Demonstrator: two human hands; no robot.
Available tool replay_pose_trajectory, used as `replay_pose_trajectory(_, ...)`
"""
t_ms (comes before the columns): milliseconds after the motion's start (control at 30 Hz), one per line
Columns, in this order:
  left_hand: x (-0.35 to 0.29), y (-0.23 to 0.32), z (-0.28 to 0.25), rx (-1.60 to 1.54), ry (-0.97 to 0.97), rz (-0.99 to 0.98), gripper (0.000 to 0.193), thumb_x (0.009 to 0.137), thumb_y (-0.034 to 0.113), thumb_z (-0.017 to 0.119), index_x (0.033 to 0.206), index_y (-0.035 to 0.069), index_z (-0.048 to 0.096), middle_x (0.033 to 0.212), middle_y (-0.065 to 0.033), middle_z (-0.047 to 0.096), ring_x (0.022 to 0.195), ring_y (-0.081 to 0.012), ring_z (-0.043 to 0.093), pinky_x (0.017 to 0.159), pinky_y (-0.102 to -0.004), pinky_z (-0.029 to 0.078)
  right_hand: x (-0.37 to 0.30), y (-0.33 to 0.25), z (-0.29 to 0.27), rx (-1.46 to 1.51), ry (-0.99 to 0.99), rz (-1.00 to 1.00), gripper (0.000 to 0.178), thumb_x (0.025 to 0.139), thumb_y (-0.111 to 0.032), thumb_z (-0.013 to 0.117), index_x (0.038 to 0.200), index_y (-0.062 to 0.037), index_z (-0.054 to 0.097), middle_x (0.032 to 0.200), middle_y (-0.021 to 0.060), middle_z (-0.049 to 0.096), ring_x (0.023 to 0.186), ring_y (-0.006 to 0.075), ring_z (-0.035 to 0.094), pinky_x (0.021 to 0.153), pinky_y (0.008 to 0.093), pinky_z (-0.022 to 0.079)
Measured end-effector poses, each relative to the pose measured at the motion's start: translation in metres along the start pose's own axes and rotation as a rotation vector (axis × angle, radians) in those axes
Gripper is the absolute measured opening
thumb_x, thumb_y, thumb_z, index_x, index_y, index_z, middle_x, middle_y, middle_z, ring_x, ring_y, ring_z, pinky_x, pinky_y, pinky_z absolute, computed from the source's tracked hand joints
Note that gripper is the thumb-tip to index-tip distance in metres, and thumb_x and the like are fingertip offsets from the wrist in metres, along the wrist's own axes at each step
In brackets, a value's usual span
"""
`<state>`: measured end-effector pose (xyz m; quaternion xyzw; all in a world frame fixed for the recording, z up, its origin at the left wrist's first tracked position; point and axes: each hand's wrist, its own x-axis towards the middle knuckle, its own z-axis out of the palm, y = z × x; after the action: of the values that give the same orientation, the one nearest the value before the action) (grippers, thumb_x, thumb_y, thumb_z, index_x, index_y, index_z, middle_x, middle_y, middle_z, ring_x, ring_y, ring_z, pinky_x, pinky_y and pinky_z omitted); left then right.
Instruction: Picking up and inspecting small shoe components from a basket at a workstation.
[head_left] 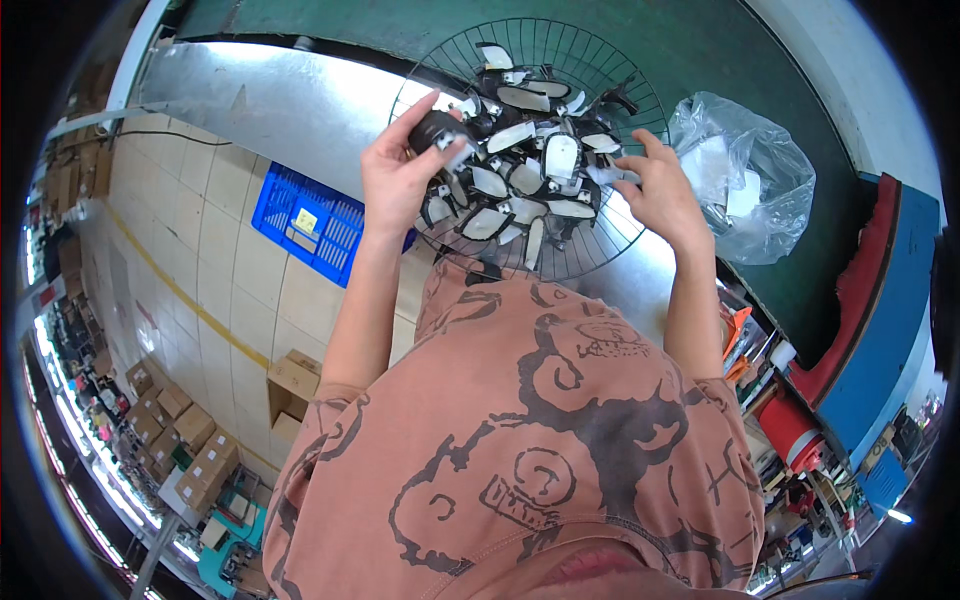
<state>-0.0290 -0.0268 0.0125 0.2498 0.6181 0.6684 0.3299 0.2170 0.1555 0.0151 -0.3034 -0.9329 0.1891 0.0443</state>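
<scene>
My left hand [392, 182] is closed around a dark, rounded piece [436, 128] with a white part, held over the left side of a round wire basket [598, 48]. Many loose pieces fill the basket's middle; they are black with white oval faces, like this white-faced piece [561, 157], and their exact kind is unclear. Over the basket's right side, my right hand [668, 198] pinches a small whitish, see-through strip [610, 175] between thumb and fingers. The strip is blurred, and its far end overlaps the pile.
A clear plastic bag [785, 185] with white pieces inside lies right of the basket on the green tabletop [700, 40]. A metal surface [270, 90] runs along the left. Below it, a blue crate [330, 215] and a cardboard box [293, 377] stand on the tiled floor.
</scene>
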Motion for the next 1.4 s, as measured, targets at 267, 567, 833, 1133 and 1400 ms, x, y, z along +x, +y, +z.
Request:
replay_pose_trajectory(267, 0.051, -0.019, -0.003, 0.525, -0.114, 0.051, 0.059, 0.076, 0.011, 0.075, 0.133, 0.008, 0.059, 0.136, -0.0170, 0.054, 0.115, -0.0239, 0.059, 0.093, -0.0350, 0.051, 0.079, 0.028, 0.022, 0.053, 0.225, 0.101, 0.014, 0.085, -0.015, 0.066, 0.093, -0.0043, 0.071, 0.109, 0.0186, 0.060, 0.093, 0.0375, 0.064, 0.081, 0.0445, 0.052)
replay_pose_trajectory(567, 0.036, -0.035, -0.012, 0.706, 0.001, 0.123, 0.059, 0.072, 0.026, 0.076, 0.128, 0.012, 0.063, 0.140, -0.0245, 0.049, 0.125, -0.0380, 0.052, 0.102, -0.0422, 0.043, 0.107, 0.051, 0.001, 0.798, 0.174, -0.090, 0.017, 0.083, -0.011, 0.072, 0.099, -0.0029, 0.071, 0.095, 0.0037, 0.066, 0.079, 0.0160, 0.064, 0.074, 0.0283, 0.051)
replay_pose_trajectory(833, 0.042, -0.026, 0.004, 0.957, 0.003, 0.398, 0.050, 0.077, 0.022, 0.075, 0.125, 0.013, 0.065, 0.137, -0.0168, 0.055, 0.121, -0.0337, 0.056, 0.098, -0.0383, 0.047, 0.101, 0.037, 0.000, 0.951, 0.195, 0.244, 0.019, 0.090, -0.019, 0.069, 0.102, -0.0036, 0.072, 0.085, -0.0017, 0.069, 0.074, 0.0042, 0.058, 0.064, 0.0206, 0.046)
replay_pose_trajectory(1133, 0.085, -0.044, 0.035, 1.147, -0.223, 0.713, 0.037, 0.073, 0.017, 0.076, 0.110, 0.015, 0.072, 0.111, -0.0046, 0.067, 0.105, -0.0268, 0.058, 0.090, -0.0404, 0.048, 0.116, 0.016, 0.028, 0.252, 0.162, 0.056, 0.035, 0.081, -0.009, 0.065, 0.115, -0.0155, 0.070, 0.101, 0.0088, 0.070, 0.089, 0.0293, 0.068, 0.082, 0.0355, 0.053)
replay_pose_trajectory(1400, 0.106, -0.052, 0.036, 1.094, -0.143, 0.688, 0.018, 0.070, 0.024, 0.080, 0.084, 0.013, 0.075, 0.084, -0.0005, 0.070, 0.088, -0.0249, 0.061, 0.078, -0.0374, 0.048, 0.090, 0.029, 0.040, 0.112, 0.042, -0.031, 0.030, 0.076, -0.002, 0.068, 0.106, -0.0063, 0.068, 0.109, 0.0129, 0.065, 0.097, 0.0307, 0.065, 0.084, 0.0400, 0.051)
